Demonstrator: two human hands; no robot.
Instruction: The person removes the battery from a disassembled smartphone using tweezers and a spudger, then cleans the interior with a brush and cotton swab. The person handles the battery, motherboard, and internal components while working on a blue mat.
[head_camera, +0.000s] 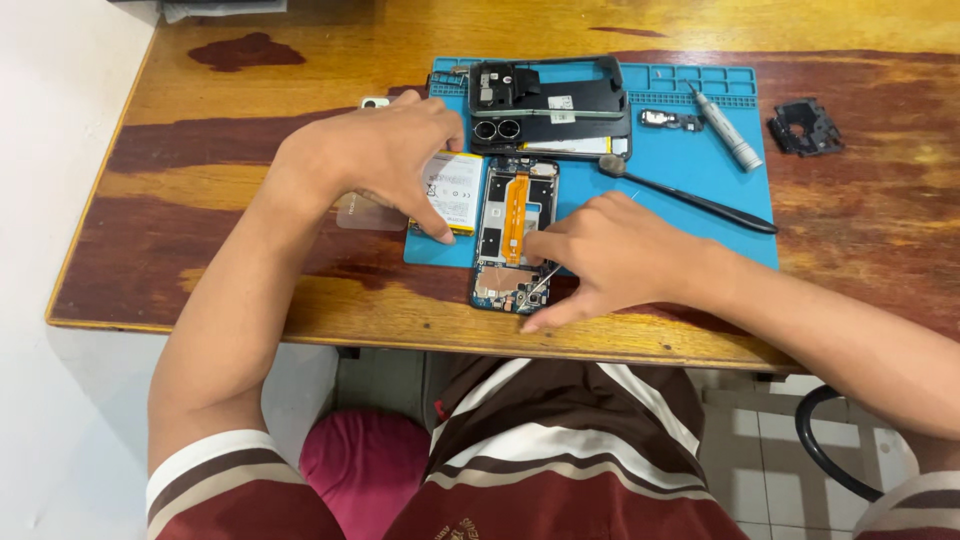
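An opened phone (512, 225) lies at the front edge of a blue work mat (680, 160), its orange flex cable running down the middle. My left hand (385, 150) rests on a white battery (452, 190) lying just left of the phone, fingers spread over it. My right hand (605, 255) holds thin metal tweezers (540, 283) whose tips touch the phone's lower end. A black back cover with two camera rings (550, 105) lies beyond the phone on the mat.
A black spudger (690, 198) and a grey screwdriver (727, 128) lie on the mat's right half. A small black frame part (808, 128) sits on the wooden table at the right. A clear plastic piece (365, 213) lies left of the mat.
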